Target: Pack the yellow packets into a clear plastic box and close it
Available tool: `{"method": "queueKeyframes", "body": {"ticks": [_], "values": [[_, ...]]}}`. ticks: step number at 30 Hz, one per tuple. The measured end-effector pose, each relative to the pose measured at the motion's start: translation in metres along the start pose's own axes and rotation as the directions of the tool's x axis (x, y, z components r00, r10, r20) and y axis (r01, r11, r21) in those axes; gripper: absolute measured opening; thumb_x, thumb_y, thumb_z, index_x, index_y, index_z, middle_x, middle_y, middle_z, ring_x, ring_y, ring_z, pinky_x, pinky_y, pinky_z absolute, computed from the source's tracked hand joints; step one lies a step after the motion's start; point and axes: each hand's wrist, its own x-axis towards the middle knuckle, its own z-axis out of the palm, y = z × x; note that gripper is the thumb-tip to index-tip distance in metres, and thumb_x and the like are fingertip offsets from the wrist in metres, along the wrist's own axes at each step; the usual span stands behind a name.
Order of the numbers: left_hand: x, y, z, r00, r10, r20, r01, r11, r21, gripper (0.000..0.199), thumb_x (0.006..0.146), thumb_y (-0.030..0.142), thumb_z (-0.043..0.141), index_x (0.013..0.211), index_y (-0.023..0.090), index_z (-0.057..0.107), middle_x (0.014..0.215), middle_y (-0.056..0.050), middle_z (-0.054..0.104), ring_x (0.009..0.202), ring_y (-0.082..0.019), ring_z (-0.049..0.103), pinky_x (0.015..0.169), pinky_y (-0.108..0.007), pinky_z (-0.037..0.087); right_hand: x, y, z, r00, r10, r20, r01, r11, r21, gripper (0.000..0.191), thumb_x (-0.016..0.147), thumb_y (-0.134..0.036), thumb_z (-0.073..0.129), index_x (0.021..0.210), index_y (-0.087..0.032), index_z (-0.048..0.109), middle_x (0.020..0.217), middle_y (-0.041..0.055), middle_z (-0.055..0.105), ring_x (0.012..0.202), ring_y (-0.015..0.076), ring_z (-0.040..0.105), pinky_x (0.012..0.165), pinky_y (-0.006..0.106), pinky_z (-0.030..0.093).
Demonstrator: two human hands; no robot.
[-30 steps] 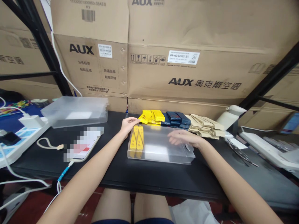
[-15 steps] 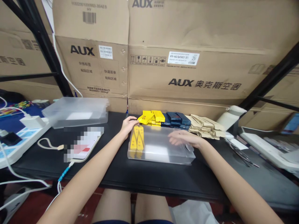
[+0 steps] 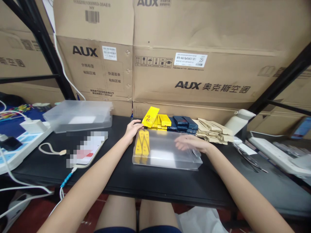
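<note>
Currently we note the left hand (image 3: 132, 129) pinching a yellow sachet (image 3: 150, 117) by its lower end, tilted up above the yellow stack (image 3: 163, 121) at 12 o'clock on the black counter (image 3: 150, 181). Our right hand (image 3: 191, 144) lies flat, fingers loosely spread, on the top of the clear plastic box (image 3: 167, 154) near its 3 o'clock end, grasping nothing. Inside the box, at its 9 o'clock end, we see two yellow sachets (image 3: 142, 146) lying side by side. Behind the box, toward 12 to 1 o'clock, sit the yellow stack, then a dark blue stack (image 3: 183, 124), then a heap of kraft-paper sachets (image 3: 212, 131), all close against the cardboard cartons (image 3: 194, 64) walling the far edge. A white bottle (image 3: 239, 121) leans at 2 o'clock. At 10 o'clock we record a second clear box (image 3: 77, 116); at 9 o'clock, a phone (image 3: 85, 150) on a cable. A white power strip (image 3: 274, 153) lies at 3 o'clock.
</note>
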Motion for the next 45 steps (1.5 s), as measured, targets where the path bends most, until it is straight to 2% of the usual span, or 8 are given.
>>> {"method": "queueKeyframes", "body": {"ticks": [8,12,17,22,26,38,43,45], "values": [[0.003,-0.002,-0.002,1.000,-0.003,0.019,0.004,1.000,-0.029,0.042,0.054,0.024,0.078,0.093,0.013,0.069,0.076,-0.005,0.071,0.066,-0.014,0.063,0.067,-0.026,0.049,-0.004,0.001,-0.007,0.992,-0.022,0.124,0.013,0.997,0.070,0.035,0.067,-0.038,0.075,0.094,-0.016,0.069,0.096,0.0091,0.072,0.090,0.0197,0.068,0.088,0.034,0.051],[0.005,-0.002,-0.004,1.000,-0.007,0.010,0.007,0.999,-0.039,0.041,0.055,0.023,0.078,0.094,0.014,0.070,0.078,-0.006,0.071,0.068,-0.013,0.063,0.068,-0.025,0.049,-0.010,-0.002,-0.014,0.991,0.024,0.133,-0.029,0.999,0.041,0.033,0.066,-0.034,0.075,0.090,-0.013,0.069,0.091,0.0099,0.072,0.083,0.0200,0.069,0.077,0.031,0.054],[0.006,-0.001,-0.005,1.000,-0.003,0.017,0.003,1.000,-0.030,0.040,0.057,0.023,0.077,0.095,0.015,0.070,0.080,-0.006,0.071,0.069,-0.014,0.064,0.069,-0.025,0.049,-0.010,0.002,-0.026,0.998,0.058,0.011,-0.057,0.996,-0.071,0.022,0.069,-0.027,0.061,0.052,-0.015,0.055,0.044,-0.0030,0.050,0.037,0.0064,0.046,0.040,0.018,0.041],[0.006,0.001,-0.005,1.000,-0.014,-0.013,0.013,1.000,-0.024,0.037,0.058,0.022,0.076,0.094,0.015,0.071,0.079,-0.006,0.071,0.070,-0.013,0.064,0.071,-0.025,0.048,-0.008,0.008,-0.037,0.987,0.100,-0.126,-0.115,0.986,-0.117,0.015,0.059,-0.018,0.050,0.046,-0.018,0.043,0.039,-0.0071,0.034,0.028,0.0036,0.026,0.029,0.019,0.028],[0.005,0.001,-0.004,1.000,-0.014,-0.020,0.014,1.000,-0.018,0.034,0.058,0.022,0.076,0.091,0.016,0.071,0.077,-0.005,0.071,0.069,-0.012,0.064,0.073,-0.025,0.048,-0.006,0.005,-0.036,0.963,-0.046,-0.264,0.027,0.997,-0.075,0.014,0.059,-0.019,0.045,0.047,-0.021,0.037,0.039,-0.0076,0.028,0.030,0.0043,0.022,0.031,0.020,0.030],[0.000,0.000,-0.001,0.990,0.077,0.115,-0.091,0.988,0.122,0.032,0.060,0.034,0.076,0.086,0.016,0.074,0.095,-0.009,0.072,0.089,-0.021,0.066,0.087,-0.033,0.048,0.004,-0.006,-0.008,0.693,-0.430,-0.578,0.434,0.890,-0.141,0.016,0.069,-0.024,0.046,0.053,-0.023,0.043,0.043,-0.0052,0.034,0.033,0.0082,0.031,0.036,0.024,0.034],[-0.010,0.007,0.006,0.991,0.071,0.115,-0.091,0.980,0.176,0.023,0.061,0.029,0.075,0.079,0.016,0.073,0.089,-0.009,0.073,0.085,-0.022,0.067,0.084,-0.035,0.050,0.000,-0.004,0.003,0.434,-0.623,-0.652,0.381,0.782,-0.494,0.016,0.078,-0.025,0.046,0.067,-0.022,0.057,0.063,0.0028,0.058,0.059,0.0173,0.058,0.054,0.030,0.047],[-0.015,0.009,0.010,0.990,0.071,0.125,-0.093,0.980,0.179,0.020,0.062,0.027,0.074,0.078,0.015,0.073,0.085,-0.009,0.073,0.082,-0.021,0.067,0.082,-0.035,0.051,-0.001,-0.005,0.008,0.371,-0.687,-0.625,0.363,0.727,-0.583,0.015,0.081,-0.028,0.049,0.077,-0.021,0.062,0.080,0.0059,0.065,0.078,0.0219,0.063,0.070,0.035,0.052]]}}
